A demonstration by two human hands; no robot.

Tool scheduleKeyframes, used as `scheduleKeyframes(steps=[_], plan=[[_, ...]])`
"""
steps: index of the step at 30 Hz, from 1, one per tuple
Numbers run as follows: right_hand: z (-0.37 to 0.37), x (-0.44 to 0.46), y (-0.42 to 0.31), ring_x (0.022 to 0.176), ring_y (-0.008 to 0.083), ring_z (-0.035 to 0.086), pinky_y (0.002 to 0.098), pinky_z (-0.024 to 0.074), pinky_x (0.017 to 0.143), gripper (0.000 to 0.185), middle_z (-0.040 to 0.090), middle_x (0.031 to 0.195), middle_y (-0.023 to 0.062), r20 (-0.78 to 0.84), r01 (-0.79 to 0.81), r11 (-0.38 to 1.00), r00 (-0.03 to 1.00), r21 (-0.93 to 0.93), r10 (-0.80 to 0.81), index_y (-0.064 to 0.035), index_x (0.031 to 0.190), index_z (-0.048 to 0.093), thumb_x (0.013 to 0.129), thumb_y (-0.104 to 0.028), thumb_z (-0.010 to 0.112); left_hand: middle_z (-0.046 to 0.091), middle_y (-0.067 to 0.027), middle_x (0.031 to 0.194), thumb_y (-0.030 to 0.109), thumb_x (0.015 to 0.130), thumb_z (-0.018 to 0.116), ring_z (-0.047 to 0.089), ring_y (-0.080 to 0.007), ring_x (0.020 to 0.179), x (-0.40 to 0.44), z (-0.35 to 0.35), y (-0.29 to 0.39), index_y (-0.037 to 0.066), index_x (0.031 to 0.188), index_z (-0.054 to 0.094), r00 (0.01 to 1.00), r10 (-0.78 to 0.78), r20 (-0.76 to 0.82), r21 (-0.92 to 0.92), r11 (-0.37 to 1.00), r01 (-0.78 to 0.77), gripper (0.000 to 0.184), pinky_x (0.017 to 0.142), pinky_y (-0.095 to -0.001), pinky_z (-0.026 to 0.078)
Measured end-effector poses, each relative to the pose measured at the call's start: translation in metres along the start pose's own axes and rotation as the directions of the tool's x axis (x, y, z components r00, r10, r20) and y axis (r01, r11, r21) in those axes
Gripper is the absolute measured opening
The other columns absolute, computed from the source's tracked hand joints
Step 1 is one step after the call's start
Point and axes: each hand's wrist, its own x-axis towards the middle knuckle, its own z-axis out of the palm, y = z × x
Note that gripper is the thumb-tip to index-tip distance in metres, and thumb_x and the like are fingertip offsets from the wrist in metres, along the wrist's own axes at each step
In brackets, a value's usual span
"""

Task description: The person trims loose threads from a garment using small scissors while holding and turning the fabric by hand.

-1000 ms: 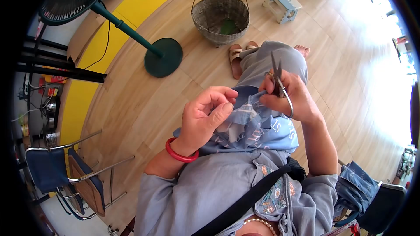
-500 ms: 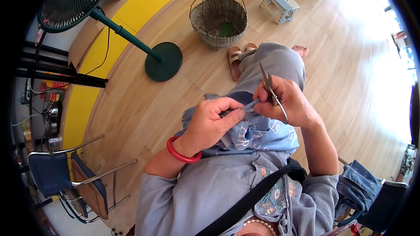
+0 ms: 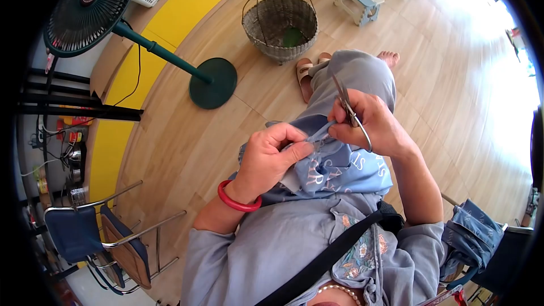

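Note:
Blue cloth printed with white letters [image 3: 345, 173] lies bunched over my lap. My left hand [image 3: 272, 156], a red bangle at its wrist, is closed in a pinch on a fold of this cloth. From there a narrow light-blue strip of the cloth [image 3: 321, 134] runs taut to my right hand [image 3: 371, 122], whose thumb and finger pinch its other end. The same right hand also keeps hold of metal scissors [image 3: 347, 105], blades pointing up and away from the strip. The scissors' lower finger loop shows beside the palm. Part of the strip is hidden under my left fingers.
A woven basket [image 3: 280, 22] stands on the wooden floor beyond my feet, beside a folding step stool [image 3: 360, 1]. At left are a green standing fan [image 3: 212, 82] and a blue chair [image 3: 73, 232]. More blue cloth [image 3: 470, 235] hangs on a chair at right.
My right hand, with the scissors, has shifted slightly up and away from my left hand, and more of the strip shows between them. The camera view has also shifted a little.

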Motion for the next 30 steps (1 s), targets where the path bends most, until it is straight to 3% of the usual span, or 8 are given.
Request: scheduleKeyframes(steps=[6, 11, 17, 19, 21, 23, 25, 30], plan=[[0.001, 0.002, 0.006, 0.065, 0.0037, 0.046, 0.0214, 0.0387, 0.054, 0.02, 0.058, 0.075, -0.0012, -0.016, -0.03, 0.999, 0.999, 0.041, 0.031, -0.0049, 0.076, 0.048, 0.072, -0.003, 0.068, 0.055, -0.0172, 0.121, -0.005, 0.083, 0.061, 0.057, -0.0095, 0.09, 0.003, 0.003, 0.0, -0.002, 0.083, 0.058, 0.988, 0.122, 0.092, -0.306, 0.948, -0.088, 0.004, 0.078, -0.0235, 0.048], [0.006, 0.002, 0.012, 0.066, 0.0033, 0.046, 0.0208, 0.0386, 0.053, 0.018, 0.058, 0.075, -0.0017, -0.038, -0.051, 0.997, 0.998, 0.061, 0.053, -0.0047, 0.077, 0.049, 0.073, -0.004, 0.067, 0.054, -0.0204, 0.122, -0.005, 0.082, 0.061, 0.059, -0.0152, 0.096, 0.006, 0.004, -0.013, 0.0, 0.08, 0.056, 0.984, 0.118, 0.131, -0.498, 0.866, -0.038, 0.007, 0.083, -0.0269, 0.048], [0.009, -0.008, 0.017, 0.062, 0.008, 0.051, 0.0245, 0.0403, 0.054, 0.023, 0.055, 0.065, 0.002, -0.308, 0.09, 0.995, 0.948, 0.036, -0.075, -0.0027, 0.082, 0.056, 0.079, -0.021, 0.069, 0.055, -0.0207, 0.121, 0.003, 0.08, 0.061, 0.059, -0.0193, 0.098, 0.009, 0.0, -0.017, 0.0, 0.082, 0.058, 0.987, 0.071, 0.142, -0.625, 0.78, 0.034, 0.005, 0.087, -0.0309, 0.047], [0.006, -0.018, 0.015, 0.064, 0.0086, 0.052, 0.0247, 0.041, 0.055, 0.03, 0.057, 0.068, 0.0024, -0.371, 0.187, 0.953, 0.925, 0.24, -0.088, -0.0026, 0.082, 0.055, 0.084, -0.03, 0.067, 0.056, -0.0205, 0.12, 0.005, 0.08, 0.06, 0.059, -0.0191, 0.098, 0.009, -0.001, -0.017, 0.0, 0.083, 0.059, 0.987, 0.063, 0.149, -0.634, 0.772, 0.047, 0.006, 0.088, -0.0316, 0.047], [0.007, -0.033, 0.011, 0.065, 0.009, 0.053, 0.0233, 0.0413, 0.056, 0.046, 0.057, 0.068, 0.0033, -0.147, 0.223, 0.884, 0.973, 0.41, -0.178, -0.0024, 0.08, 0.055, 0.09, -0.047, 0.054, 0.057, -0.0198, 0.118, 0.006, 0.08, 0.059, 0.06, -0.0186, 0.098, 0.01, -0.002, -0.018, -0.001, 0.085, 0.06, 0.981, 0.045, 0.191, -0.663, 0.743, 0.095, 0.009, 0.089, -0.0316, 0.046], [0.015, -0.046, 0.007, 0.061, 0.01, 0.056, 0.0239, 0.0423, 0.055, 0.054, 0.058, 0.066, 0.004, 0.126, 0.049, 0.845, 0.983, 0.532, -0.137, -0.002, 0.078, 0.057, 0.09, -0.054, 0.05, 0.058, -0.0196, 0.117, 0.006, 0.08, 0.058, 0.06, -0.0182, 0.097, 0.01, 0.0, -0.018, 0.0, 0.086, 0.06, 0.981, 0.046, 0.186, -0.669, 0.737, 0.092, 0.009, 0.089, -0.0313, 0.046], [0.023, -0.052, -0.002, 0.059, 0.0105, 0.057, 0.0245, 0.0437, 0.053, 0.059, 0.058, 0.064, 0.004, 0.317, -0.13, 0.891, 0.948, 0.434, -0.016, -0.002, 0.074, 0.058, 0.09, -0.058, 0.047, 0.059, -0.0193, 0.117, 0.006, 0.08, 0.057, 0.06, -0.0178, 0.097, 0.009, 0.002, -0.018, 0.0, 0.087, 0.061, 0.982, 0.05, 0.184, -0.675, 0.732, 0.089, 0.009, 0.089, -0.031, 0.046], [0.039, -0.056, 0.002, 0.051, 0.0117, 0.056, 0.0239, 0.0443, 0.047, 0.062, 0.056, 0.059, 0.0047, 0.381, -0.312, 0.856, 0.912, 0.411, 0.15, -0.0022, 0.065, 0.056, 0.089, -0.059, 0.046, 0.06, -0.0199, 0.113, 0.007, 0.08, 0.056, 0.062, -0.0197, 0.092, 0.005, 0.001, -0.018, 0.003, 0.091, 0.058, 0.991, 0.024, 0.134, -0.633, 0.771, 0.067, 0.012, 0.084, -0.0328, 0.051]])
